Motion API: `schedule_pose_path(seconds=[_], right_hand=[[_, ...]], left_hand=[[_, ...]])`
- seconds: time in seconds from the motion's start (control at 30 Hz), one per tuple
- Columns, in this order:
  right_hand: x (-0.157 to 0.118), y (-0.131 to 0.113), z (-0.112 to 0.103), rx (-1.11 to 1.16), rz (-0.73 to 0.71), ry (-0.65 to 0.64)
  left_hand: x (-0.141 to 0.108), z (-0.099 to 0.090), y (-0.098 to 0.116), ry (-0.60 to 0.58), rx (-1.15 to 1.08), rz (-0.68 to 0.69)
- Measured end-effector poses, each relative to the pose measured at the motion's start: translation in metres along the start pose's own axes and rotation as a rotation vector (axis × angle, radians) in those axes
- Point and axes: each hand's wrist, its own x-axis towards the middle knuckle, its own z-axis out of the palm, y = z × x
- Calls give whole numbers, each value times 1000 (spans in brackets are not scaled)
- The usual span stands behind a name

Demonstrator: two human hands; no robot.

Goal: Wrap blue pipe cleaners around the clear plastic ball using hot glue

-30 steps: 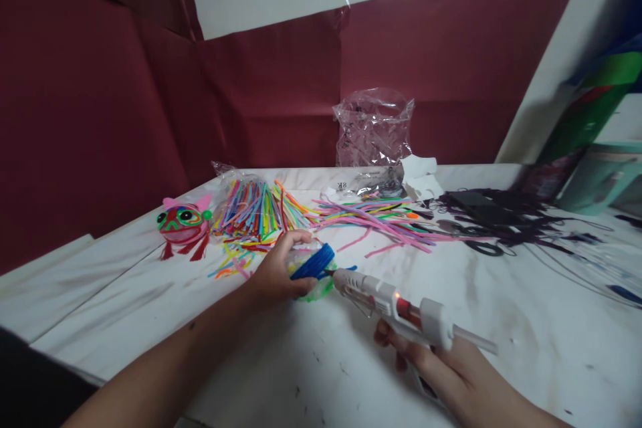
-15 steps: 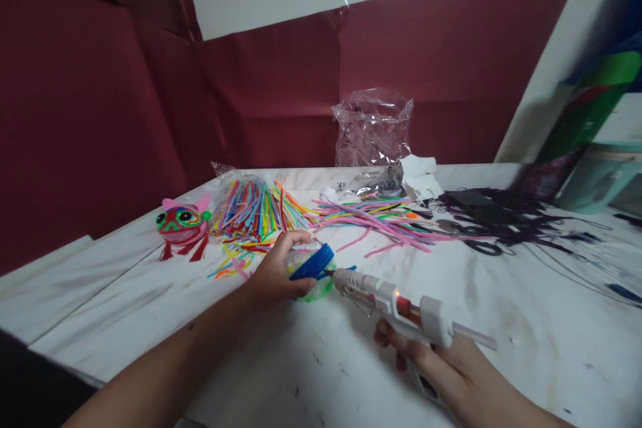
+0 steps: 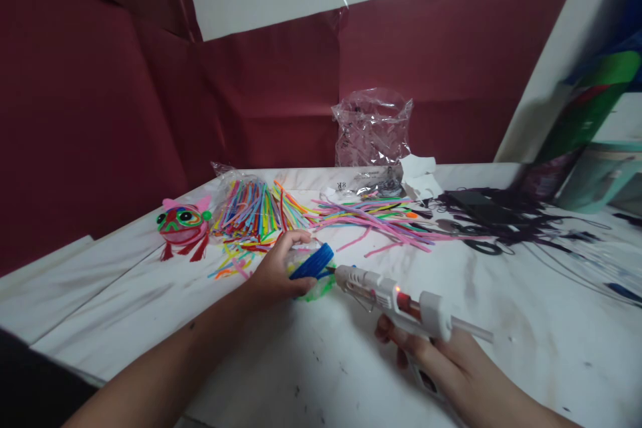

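A round craft piece with a blue fuzzy band across it and green along its lower edge is gripped in my left hand, thumb in front and fingers over the top. My right hand is wrapped round the handle of a white glue gun, whose small light glows orange. The gun's dark nozzle points left and meets or nearly meets the right side of the blue band. A clear glue stick sticks out of the gun's back end.
On the marbled table a pink-and-red animal head sits at left. Colourful pipe cleaners lie in a bag and loose behind my hands. Scissors and dark strands are at right. A clear bag stands at the back.
The glue gun's rear end and my right hand have shifted very slightly. My left hand and the craft piece look unmoved.
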Motion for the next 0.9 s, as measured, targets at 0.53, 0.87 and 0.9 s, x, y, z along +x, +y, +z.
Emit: schedule_pose_path(seconds=[0.53,0.87,0.9], right_hand=[[-1,6,-1,-21,-13,-25],[-2,0,-2,-61,-45,-8],[-2,1,-2,-68,-51,-12]], left_hand=[[0,0,-2,-7,2,4],[-1,0,-3,-13,9,10],[-1,0,-3,-13,6,13]])
